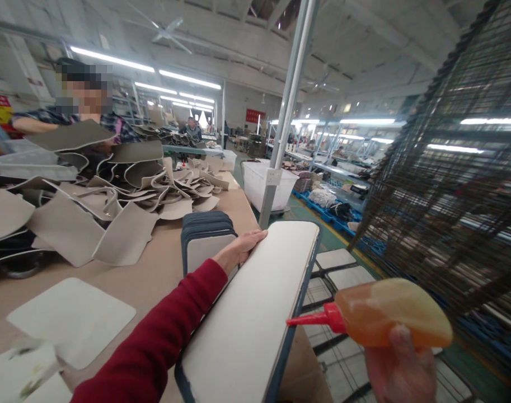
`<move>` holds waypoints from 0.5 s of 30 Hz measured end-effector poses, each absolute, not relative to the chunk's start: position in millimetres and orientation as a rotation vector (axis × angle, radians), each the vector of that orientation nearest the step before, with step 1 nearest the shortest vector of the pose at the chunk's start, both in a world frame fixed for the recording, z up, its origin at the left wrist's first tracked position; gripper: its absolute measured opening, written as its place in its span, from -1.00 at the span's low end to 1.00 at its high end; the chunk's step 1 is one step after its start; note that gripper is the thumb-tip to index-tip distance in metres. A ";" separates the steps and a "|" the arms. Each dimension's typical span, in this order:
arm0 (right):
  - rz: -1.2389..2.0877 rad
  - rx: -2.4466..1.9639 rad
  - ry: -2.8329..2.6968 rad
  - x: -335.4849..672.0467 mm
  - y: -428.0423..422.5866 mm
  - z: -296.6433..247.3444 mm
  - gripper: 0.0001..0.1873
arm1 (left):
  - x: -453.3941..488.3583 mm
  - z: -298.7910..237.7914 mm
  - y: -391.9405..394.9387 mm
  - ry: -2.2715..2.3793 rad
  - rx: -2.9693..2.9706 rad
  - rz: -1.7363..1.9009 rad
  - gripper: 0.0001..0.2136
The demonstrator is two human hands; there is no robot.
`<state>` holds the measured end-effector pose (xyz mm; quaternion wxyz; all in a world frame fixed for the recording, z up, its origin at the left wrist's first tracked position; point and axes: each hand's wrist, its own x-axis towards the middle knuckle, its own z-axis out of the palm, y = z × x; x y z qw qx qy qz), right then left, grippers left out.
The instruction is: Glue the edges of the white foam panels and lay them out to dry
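Observation:
My left hand (238,249), in a dark red sleeve, grips the left edge of a long white panel with a blue-grey rim (255,313), which it holds tilted over the table's right edge. My right hand (400,364) is wrapped round an orange squeeze bottle with a red nozzle (385,319). The nozzle points left toward the panel's right edge. A stack of similar blue-rimmed panels (207,238) lies on the table just behind my left hand.
A brown worktable (163,263) carries a heap of beige cut fabric pieces (112,196) and flat white sheets (70,319). A person sits behind the heap at far left. A dark wire rack (456,184) stands right. A metal pole (286,112) and white bin (267,187) stand ahead.

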<state>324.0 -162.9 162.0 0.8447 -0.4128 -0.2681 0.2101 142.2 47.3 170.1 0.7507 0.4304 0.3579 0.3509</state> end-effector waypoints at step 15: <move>0.491 -0.951 -0.499 322.2 -178.7 156.7 -0.39 | 153.1 165.2 58.7 0.793 0.942 0.756 -0.85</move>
